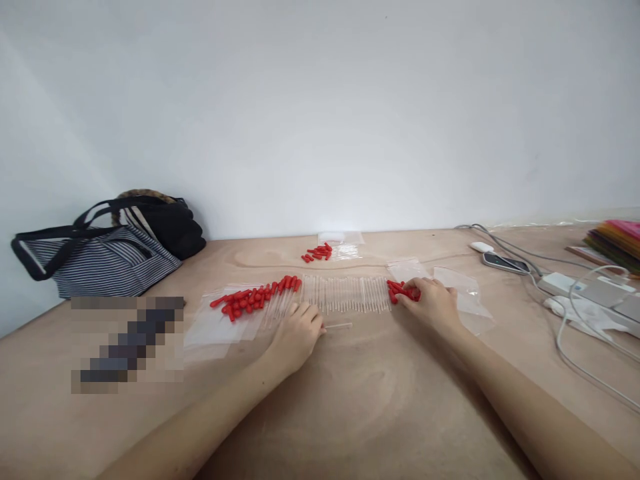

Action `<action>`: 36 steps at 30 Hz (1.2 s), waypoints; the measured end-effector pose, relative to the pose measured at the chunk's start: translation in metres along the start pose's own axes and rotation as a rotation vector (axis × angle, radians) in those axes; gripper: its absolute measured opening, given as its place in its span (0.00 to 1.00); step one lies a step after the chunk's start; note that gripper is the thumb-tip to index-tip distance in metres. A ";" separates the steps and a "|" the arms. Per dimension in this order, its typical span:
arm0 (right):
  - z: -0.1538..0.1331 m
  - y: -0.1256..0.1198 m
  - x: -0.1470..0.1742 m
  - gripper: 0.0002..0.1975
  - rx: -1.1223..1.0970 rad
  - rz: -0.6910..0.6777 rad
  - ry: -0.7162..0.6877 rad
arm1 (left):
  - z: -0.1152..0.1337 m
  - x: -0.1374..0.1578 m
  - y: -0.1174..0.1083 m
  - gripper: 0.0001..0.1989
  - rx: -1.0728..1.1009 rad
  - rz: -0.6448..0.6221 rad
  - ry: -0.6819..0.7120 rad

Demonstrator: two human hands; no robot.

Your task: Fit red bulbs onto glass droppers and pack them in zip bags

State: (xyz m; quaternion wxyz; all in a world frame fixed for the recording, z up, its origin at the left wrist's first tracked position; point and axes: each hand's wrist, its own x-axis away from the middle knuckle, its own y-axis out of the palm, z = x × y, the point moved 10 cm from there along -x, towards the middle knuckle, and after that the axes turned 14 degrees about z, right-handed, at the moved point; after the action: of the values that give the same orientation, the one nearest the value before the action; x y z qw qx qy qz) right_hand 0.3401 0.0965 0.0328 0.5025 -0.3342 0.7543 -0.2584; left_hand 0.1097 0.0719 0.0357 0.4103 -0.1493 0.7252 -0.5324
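My left hand (pixel 299 335) is closed around a thin glass dropper tube (pixel 341 325), whose clear end sticks out to the right, with a small bit of red showing beside the fingers. A row of clear glass tubes (pixel 345 293) lies side by side just beyond. At the right end of this row my right hand (pixel 434 303) pinches at a small pile of red rubber bulbs (pixel 394 291), its fingertips partly hidden among them. To the left, red-bulbed droppers (pixel 250 300) lie heaped on clear plastic bags (pixel 205 333).
More red bulbs (pixel 320 252) and a bag of tubes (pixel 346 251) lie by the wall. Bags (pixel 463 287) lie beyond my right hand. A striped bag (pixel 115 260) stands left. Cables (pixel 563 333), a black device (pixel 505 263) and coloured sheets (pixel 617 243) are at right.
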 end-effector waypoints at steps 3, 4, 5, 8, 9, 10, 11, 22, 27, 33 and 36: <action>0.002 0.002 0.000 0.13 0.055 -0.025 0.002 | 0.004 0.006 0.001 0.10 0.014 0.054 0.047; 0.002 0.003 0.001 0.13 0.071 -0.039 -0.004 | 0.004 0.006 0.001 0.10 0.016 0.058 0.048; 0.001 0.004 0.002 0.14 0.088 -0.051 -0.008 | 0.004 0.006 0.001 0.09 0.024 0.062 0.042; 0.001 0.004 0.004 0.13 0.152 -0.067 -0.013 | 0.004 0.006 0.000 0.06 0.103 0.091 -0.004; 0.001 0.004 0.004 0.13 0.173 -0.070 -0.012 | 0.004 0.006 0.000 0.05 0.142 0.102 -0.024; 0.002 0.004 0.004 0.12 0.193 -0.076 -0.013 | 0.003 0.005 0.000 0.05 0.183 0.110 -0.049; 0.002 0.004 0.005 0.11 0.212 -0.085 -0.014 | 0.002 0.005 0.002 0.04 0.220 0.114 -0.078; 0.009 0.017 0.009 0.16 0.350 -0.233 0.000 | -0.011 0.007 0.017 0.05 0.359 0.096 -0.268; 0.011 0.001 0.007 0.13 0.381 -0.250 0.024 | -0.011 0.008 0.017 0.05 0.363 0.107 -0.259; -0.006 0.002 0.016 0.09 0.089 -0.363 -0.046 | -0.012 0.008 0.019 0.04 0.372 0.094 -0.275; -0.019 0.012 0.023 0.06 -0.059 -0.391 -0.113 | -0.012 0.009 0.019 0.04 0.370 0.085 -0.275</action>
State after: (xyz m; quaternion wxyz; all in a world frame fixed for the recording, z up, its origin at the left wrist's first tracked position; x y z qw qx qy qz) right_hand 0.3133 0.0877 0.0180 0.4745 -0.5027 0.6528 -0.3098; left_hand 0.0991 0.0812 0.0163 0.5478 -0.1120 0.5581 -0.6131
